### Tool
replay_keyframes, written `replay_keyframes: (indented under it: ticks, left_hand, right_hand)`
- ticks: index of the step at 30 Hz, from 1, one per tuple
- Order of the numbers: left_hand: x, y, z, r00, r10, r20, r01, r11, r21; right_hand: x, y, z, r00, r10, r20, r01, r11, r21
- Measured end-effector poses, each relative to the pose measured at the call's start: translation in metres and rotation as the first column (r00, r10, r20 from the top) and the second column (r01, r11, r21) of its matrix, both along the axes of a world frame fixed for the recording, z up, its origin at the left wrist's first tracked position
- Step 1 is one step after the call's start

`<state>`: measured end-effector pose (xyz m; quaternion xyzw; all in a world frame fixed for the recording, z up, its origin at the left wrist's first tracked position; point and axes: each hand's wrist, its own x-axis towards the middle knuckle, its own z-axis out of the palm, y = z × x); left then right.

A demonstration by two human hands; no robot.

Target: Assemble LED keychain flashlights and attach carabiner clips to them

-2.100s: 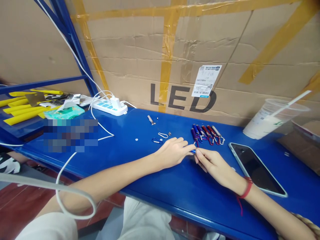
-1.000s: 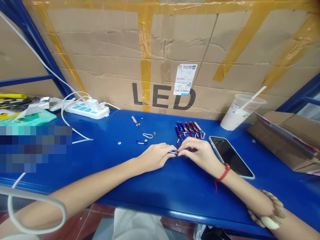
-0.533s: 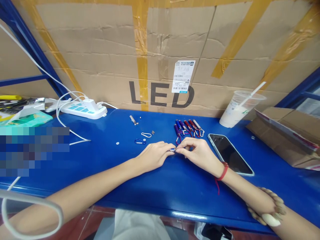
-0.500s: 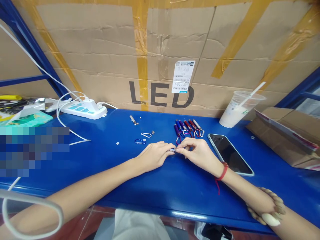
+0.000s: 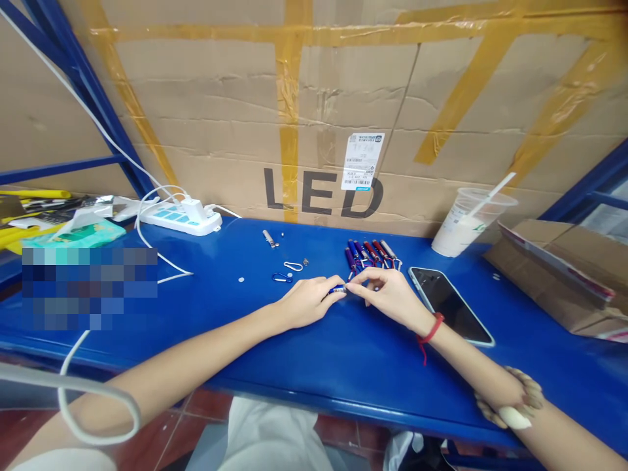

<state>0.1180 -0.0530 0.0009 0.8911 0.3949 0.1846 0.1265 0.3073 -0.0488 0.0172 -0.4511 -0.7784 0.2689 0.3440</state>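
Observation:
Between the fingers of my left hand [image 5: 307, 302] lies a blue mini flashlight [image 5: 337, 290] with a pale label, held low over the table. My right hand [image 5: 390, 296] pinches at its right end; whether a small part is between those fingertips I cannot make out. Just beyond sits a row of several mini flashlights [image 5: 366, 252] in purple, blue, red and silver, with small carabiners. Left of them lie a silver carabiner [image 5: 293, 266], a blue carabiner [image 5: 281, 277], a tiny metal piece [image 5: 305, 261], a silver tube [image 5: 267, 238] and a round button cell [image 5: 241, 280].
A phone [image 5: 450, 305] lies right of my right hand. Behind it stand a plastic cup [image 5: 456, 226] with a straw and an open cardboard box [image 5: 549, 281]. At left are a white power strip [image 5: 184, 218], cables and plastic packets [image 5: 83, 232]. A large carton [image 5: 220, 118] walls the back.
The camera view has shifted slightly, so the scene sits a little differently. Both hands stay together at the blue mini flashlight, and more of its blue body shows now.

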Motion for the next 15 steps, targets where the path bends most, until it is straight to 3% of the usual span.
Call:
replay_keyframes:
  ticks: [5,9,15]
  left_hand:
    - [0.0007,-0.0024,0.0021,0.999,-0.015,0.032,0.016,1.000,-0.007]
    - [0.0016,-0.0042,0.0014,1.000,-0.004,-0.030,0.005,0.999,0.051]
    - [0.0018,-0.0043,0.0009,0.996,-0.051,-0.078,0.063,0.986,0.156]
  right_hand:
    - [0.0006,-0.0011,-0.0002,0.999,0.035,0.001,-0.035,0.999,-0.024]
    - [-0.0011,-0.0030,-0.0017,1.000,0.018,0.008,-0.017,0.999,-0.040]
    - [-0.0017,-0.0046,-0.0044,1.000,0.012,-0.006,-0.013,0.986,-0.165]
